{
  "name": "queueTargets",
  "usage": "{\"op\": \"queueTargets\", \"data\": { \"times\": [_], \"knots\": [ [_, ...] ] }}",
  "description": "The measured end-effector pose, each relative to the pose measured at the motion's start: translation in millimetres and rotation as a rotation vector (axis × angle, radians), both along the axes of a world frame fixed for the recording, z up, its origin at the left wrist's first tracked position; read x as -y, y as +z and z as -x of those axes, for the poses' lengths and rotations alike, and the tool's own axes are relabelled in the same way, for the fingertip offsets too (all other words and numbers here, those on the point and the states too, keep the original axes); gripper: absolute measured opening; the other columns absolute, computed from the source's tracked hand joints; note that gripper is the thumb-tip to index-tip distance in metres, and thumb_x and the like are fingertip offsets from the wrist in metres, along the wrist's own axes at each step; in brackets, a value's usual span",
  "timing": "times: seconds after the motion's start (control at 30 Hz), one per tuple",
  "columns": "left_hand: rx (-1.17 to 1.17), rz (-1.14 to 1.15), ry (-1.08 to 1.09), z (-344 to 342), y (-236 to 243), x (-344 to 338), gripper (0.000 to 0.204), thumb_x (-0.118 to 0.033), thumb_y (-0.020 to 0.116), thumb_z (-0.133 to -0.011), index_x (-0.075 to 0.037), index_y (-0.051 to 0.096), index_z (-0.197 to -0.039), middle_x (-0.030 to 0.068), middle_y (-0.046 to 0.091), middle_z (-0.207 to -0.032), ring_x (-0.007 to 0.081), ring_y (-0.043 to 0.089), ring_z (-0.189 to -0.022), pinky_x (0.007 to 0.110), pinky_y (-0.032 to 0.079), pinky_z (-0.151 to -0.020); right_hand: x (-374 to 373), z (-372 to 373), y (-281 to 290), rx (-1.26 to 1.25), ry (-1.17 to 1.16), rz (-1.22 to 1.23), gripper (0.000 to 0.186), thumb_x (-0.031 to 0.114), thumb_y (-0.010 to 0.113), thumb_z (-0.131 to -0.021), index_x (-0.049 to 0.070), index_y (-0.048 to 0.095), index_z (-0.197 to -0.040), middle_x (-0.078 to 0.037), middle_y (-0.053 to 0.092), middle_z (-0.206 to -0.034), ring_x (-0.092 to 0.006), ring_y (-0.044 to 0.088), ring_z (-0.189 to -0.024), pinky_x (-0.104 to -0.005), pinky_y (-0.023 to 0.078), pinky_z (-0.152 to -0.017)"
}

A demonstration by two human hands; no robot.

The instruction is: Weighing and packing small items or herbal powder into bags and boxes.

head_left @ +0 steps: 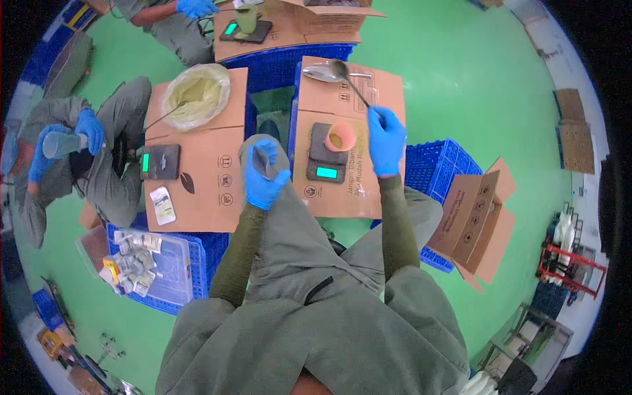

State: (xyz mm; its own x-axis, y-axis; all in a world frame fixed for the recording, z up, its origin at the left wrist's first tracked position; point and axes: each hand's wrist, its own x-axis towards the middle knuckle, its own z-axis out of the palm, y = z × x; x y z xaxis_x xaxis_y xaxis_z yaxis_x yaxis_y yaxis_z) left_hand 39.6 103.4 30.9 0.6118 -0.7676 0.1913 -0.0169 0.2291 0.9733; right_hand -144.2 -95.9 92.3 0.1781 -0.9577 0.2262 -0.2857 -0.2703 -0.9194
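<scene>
Grey top (pixel 316 336) loose across the torso, the worker I'm watching sits before a cardboard sheet (pixel 388 89). The right hand (pixel 387 141) is wrapped around the handle of a long spoon (pixel 357 90); whether its dark bowl touches the shiny scoop (pixel 317 74) there, I can't tell. The left hand (pixel 264 181) is spread, fingers curving away from the thumb. On 1 dark scale (pixel 317 155) stands a pink cup (pixel 348 134) with some powder inside, just beside the right hand. I'd worry that a careless wrist could topple it, spilling powder, or that a bumped sheet could upset the reading.
</scene>
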Motion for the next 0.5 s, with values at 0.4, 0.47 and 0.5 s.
{"op": "queueTargets", "data": {
  "times": [0.4,0.47,0.5],
  "knots": [
    [-0.141,0.03,-0.017,-6.2,-45.1,-17.9,0.077,-0.023,0.086,-0.071,0.0,0.045,-0.133,0.0113,0.053,-0.125,0.0206,0.051,-0.118,0.035,0.04,-0.103,11.6,-327.0,-84.4,-0.658,0.62,0.671,0.018,0.02,0.058,-0.086,0.008,0.07,-0.081,-0.015,0.068,-0.073,-0.0358,0.068,-0.065,-0.0507,0.054,-0.057],
    [-0.177,0.061,0.036,1.5,-30.5,-17.0,0.077,-0.024,0.086,-0.072,0.0,0.045,-0.133,0.0108,0.053,-0.123,0.021,0.051,-0.117,0.035,0.041,-0.102,3.5,-358.3,-106.9,-0.674,0.634,0.638,0.016,0.021,0.06,-0.086,0.009,0.069,-0.08,-0.015,0.068,-0.076,-0.0359,0.068,-0.068,-0.05,0.054,-0.06],
    [-0.22,0.092,0.084,3.4,-26.3,-16.9,0.077,-0.025,0.086,-0.073,0.0,0.045,-0.134,0.0103,0.054,-0.122,0.0214,0.051,-0.115,0.036,0.041,-0.101,-0.9,-372.6,-119.2,-0.697,0.645,0.602,0.015,0.021,0.061,-0.086,0.011,0.069,-0.078,-0.015,0.068,-0.078,-0.0359,0.069,-0.072,-0.0492,0.054,-0.063]
  ]
}}
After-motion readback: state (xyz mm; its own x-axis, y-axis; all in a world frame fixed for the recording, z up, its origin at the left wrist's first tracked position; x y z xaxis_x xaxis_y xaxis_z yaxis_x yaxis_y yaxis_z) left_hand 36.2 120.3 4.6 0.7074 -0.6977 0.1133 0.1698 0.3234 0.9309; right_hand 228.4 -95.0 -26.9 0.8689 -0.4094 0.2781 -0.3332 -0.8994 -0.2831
